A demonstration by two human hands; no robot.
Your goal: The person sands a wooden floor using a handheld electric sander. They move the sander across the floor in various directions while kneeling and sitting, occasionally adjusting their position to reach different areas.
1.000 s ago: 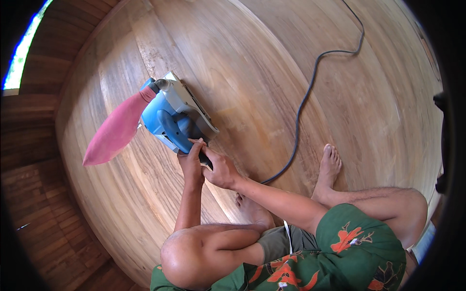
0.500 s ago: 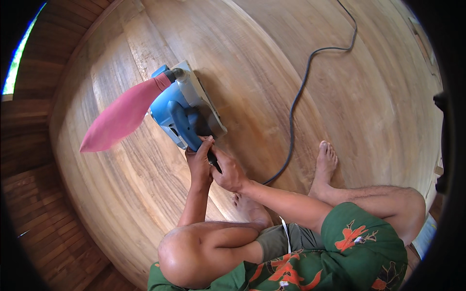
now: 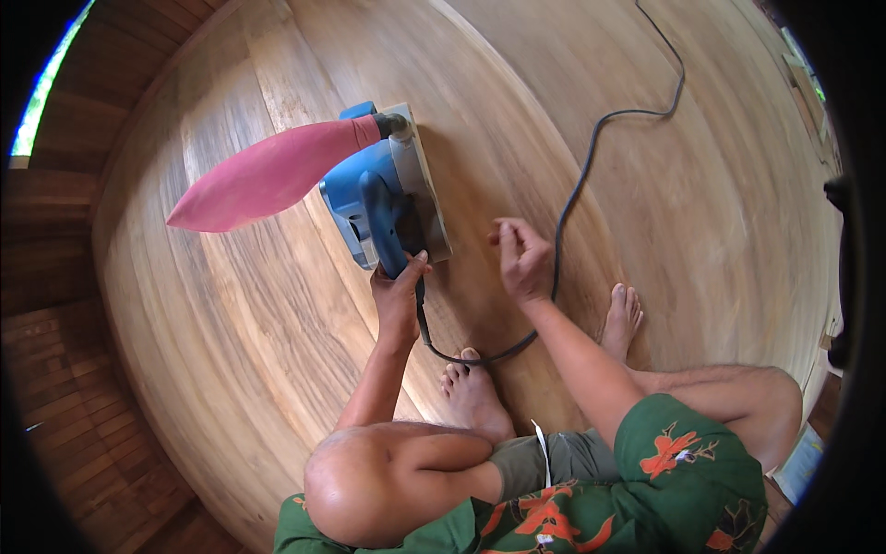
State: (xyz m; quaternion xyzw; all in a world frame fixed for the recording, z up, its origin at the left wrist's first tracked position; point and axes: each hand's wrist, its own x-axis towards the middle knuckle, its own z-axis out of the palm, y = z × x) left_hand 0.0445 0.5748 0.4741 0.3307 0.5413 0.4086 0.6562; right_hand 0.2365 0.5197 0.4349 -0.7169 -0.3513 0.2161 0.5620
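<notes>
One of your hands is on the tool: your left hand (image 3: 397, 300) has its grip closed around the near end of the blue loop handle (image 3: 379, 217) of the sander (image 3: 345, 180), with the thumb over the top. Your right hand (image 3: 524, 263) is off the machine, to its right; its fingers are loosely bent, the grip is partly open, and you have nothing visible in it.

The sander sits left of centre on the pale wooden planks (image 3: 231, 305), blue body to the left and light-coloured plate (image 3: 427, 175) along its right side. From a dark spout (image 3: 393, 125) at its far end, a pink dust bag (image 3: 272, 175) stretches out to the left, its pointed tip well clear of the body.

Below your left hand the dark cable (image 3: 583, 175) drops toward you, bends at the toes of your left foot (image 3: 477, 406), passes beneath your right forearm, runs just to the right of your right hand and winds away to the far right. Your right foot (image 3: 623, 323) is planted on the planks, right of that forearm. Darker boards (image 3: 55, 369) border the planks on the left.
</notes>
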